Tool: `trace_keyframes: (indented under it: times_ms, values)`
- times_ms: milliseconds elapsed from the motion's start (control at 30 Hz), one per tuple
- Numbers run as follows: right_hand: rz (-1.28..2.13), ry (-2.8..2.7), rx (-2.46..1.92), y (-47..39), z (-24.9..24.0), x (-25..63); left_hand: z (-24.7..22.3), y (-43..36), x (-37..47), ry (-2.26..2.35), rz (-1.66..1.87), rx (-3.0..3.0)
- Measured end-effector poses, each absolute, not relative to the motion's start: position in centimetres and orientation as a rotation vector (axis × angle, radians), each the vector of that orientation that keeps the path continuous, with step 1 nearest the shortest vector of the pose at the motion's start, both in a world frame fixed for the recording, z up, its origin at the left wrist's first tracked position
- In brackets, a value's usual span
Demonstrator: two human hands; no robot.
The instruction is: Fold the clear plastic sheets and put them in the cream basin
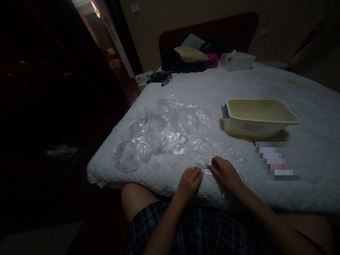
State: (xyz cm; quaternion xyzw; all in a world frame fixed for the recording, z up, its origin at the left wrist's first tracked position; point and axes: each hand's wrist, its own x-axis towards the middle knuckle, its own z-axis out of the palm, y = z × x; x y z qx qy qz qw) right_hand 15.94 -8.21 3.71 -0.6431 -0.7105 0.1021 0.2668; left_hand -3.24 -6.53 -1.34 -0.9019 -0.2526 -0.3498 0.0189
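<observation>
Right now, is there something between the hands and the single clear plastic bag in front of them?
Nothing visible is. The left hand and right hand already rest at the near edge of the flat plastic bag, their fingers touching it.

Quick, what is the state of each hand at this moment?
Left hand: curled, resting on the bed at the plastic sheet; grip cannot be told.
Right hand: fingertips pinching the plastic sheet's near edge.

Crinkled glossy clear plastic bags (pixel 162 131); quilted matt cloth mattress (pixel 265 85) (white), smooth plastic tub (pixel 259 118)
</observation>
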Motion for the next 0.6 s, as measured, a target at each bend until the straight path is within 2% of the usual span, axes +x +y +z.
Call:
trace_keyframes:
  times_ms: [233,600]
  values:
    - [0.112,-2.021,-1.717,-7.4,4.1,15.9,-1.1,-6.6,-3.3,-0.781,-1.082,-2.806]
    - [0.243,-1.935,-1.713,-6.5,4.3,16.4,-1.4,-6.5,-3.3,-0.772,-1.015,-2.791]
